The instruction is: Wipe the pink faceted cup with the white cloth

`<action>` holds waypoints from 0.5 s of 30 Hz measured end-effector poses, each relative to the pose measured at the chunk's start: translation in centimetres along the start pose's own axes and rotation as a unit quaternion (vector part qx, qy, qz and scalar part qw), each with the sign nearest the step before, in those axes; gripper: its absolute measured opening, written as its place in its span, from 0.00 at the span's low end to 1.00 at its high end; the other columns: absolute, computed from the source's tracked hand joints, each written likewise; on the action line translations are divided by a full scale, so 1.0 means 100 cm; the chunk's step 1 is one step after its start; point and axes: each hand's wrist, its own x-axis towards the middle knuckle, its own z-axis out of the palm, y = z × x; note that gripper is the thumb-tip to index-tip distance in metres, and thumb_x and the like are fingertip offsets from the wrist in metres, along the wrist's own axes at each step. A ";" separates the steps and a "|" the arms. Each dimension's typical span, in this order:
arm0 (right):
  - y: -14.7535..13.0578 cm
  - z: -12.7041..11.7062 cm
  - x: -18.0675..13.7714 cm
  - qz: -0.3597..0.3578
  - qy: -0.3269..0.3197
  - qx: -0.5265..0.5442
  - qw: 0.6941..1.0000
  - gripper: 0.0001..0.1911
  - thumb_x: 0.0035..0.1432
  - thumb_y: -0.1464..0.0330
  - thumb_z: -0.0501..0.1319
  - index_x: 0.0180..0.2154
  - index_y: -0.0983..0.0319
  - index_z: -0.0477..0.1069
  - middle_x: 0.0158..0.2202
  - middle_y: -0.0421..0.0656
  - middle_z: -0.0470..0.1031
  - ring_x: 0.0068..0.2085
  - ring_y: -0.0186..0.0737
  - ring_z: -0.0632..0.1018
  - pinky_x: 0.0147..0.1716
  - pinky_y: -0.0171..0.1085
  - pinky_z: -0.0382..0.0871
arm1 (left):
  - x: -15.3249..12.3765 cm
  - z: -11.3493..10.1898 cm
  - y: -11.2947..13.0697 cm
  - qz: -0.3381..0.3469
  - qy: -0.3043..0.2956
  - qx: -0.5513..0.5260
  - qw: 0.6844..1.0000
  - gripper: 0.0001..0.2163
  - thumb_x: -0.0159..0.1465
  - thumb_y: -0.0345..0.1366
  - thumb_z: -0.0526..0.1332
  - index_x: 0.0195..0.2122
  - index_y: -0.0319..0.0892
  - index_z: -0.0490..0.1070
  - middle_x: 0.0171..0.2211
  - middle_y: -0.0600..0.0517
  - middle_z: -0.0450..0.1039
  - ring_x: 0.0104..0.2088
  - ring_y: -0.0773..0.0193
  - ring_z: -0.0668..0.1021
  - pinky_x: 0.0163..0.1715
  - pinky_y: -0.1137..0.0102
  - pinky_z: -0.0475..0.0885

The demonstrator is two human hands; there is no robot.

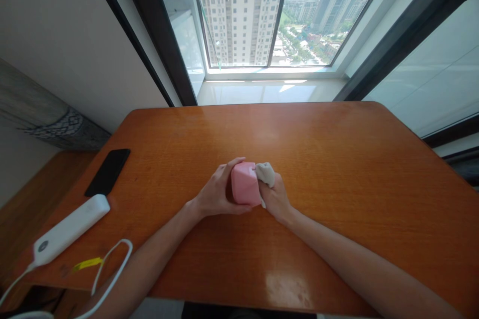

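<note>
A small pink box-like object (245,187) with angled faces is at the middle of the wooden table (337,169). My left hand (217,192) wraps round its left side, fingers curled over the top and thumb underneath. My right hand (275,199) is closed on a crumpled white cloth (265,172), which is pressed against the pink object's upper right corner. Both forearms rest low over the table's near half.
A black phone (108,171) lies flat near the table's left edge. A white power bank (69,229) with a white cable (112,269) sits at the near left corner. A large window is beyond the table's far edge.
</note>
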 end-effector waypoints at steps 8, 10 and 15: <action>-0.003 0.000 0.005 0.044 0.026 0.051 0.997 0.14 0.57 0.56 0.67 0.28 0.59 0.73 0.24 0.36 0.68 0.26 0.34 0.64 0.25 0.35 0.61 | 0.000 0.008 -0.012 0.147 0.008 0.050 0.988 0.68 0.53 0.52 0.85 0.82 0.60 0.36 0.82 0.33 0.41 0.81 0.31 0.56 0.75 0.33 0.65; -0.002 0.000 0.006 0.052 0.035 0.060 0.996 0.15 0.56 0.55 0.68 0.27 0.59 0.72 0.23 0.36 0.67 0.25 0.33 0.63 0.25 0.34 0.60 | -0.001 0.011 -0.013 0.167 0.017 0.084 0.982 0.60 0.60 0.44 0.82 0.81 0.62 0.39 0.82 0.35 0.41 0.81 0.34 0.58 0.73 0.36 0.69; 0.001 -0.001 0.005 0.033 0.031 0.056 0.997 0.16 0.56 0.55 0.68 0.27 0.59 0.72 0.24 0.36 0.68 0.26 0.33 0.64 0.27 0.35 0.63 | 0.001 0.009 -0.009 0.166 0.037 0.087 0.982 0.52 0.60 0.42 0.81 0.79 0.58 0.50 0.77 0.35 0.57 0.75 0.38 0.70 0.69 0.42 0.75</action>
